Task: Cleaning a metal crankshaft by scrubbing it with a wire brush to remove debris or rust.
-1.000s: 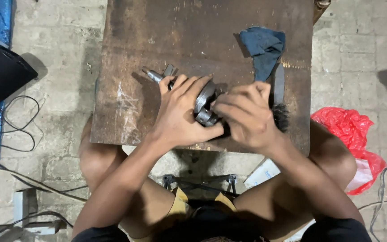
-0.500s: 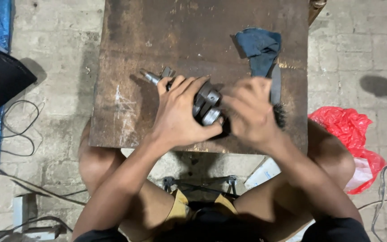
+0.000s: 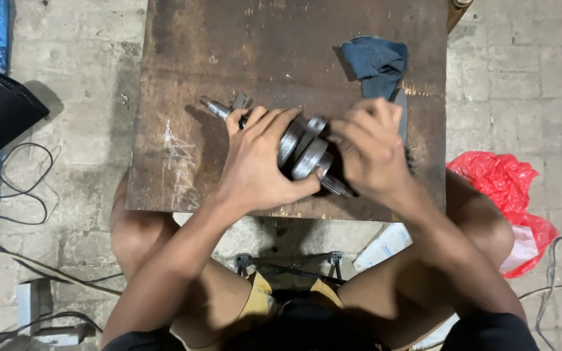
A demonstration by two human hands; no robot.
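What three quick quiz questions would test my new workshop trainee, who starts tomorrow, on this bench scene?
1. True or false: the left hand rests on the metal crank part.
2. Which cloth lies on the table? A) blue rag B) white towel
3. What colour is the plastic bag on the floor?

Key: 1 true; 2 A; 3 red. The right hand is blurred, so its grip is unclear.

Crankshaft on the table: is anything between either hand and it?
Nothing visible. The left hand lies flat on the crankshaft, and the right hand is at its near end. The blue rag lies apart, behind them.
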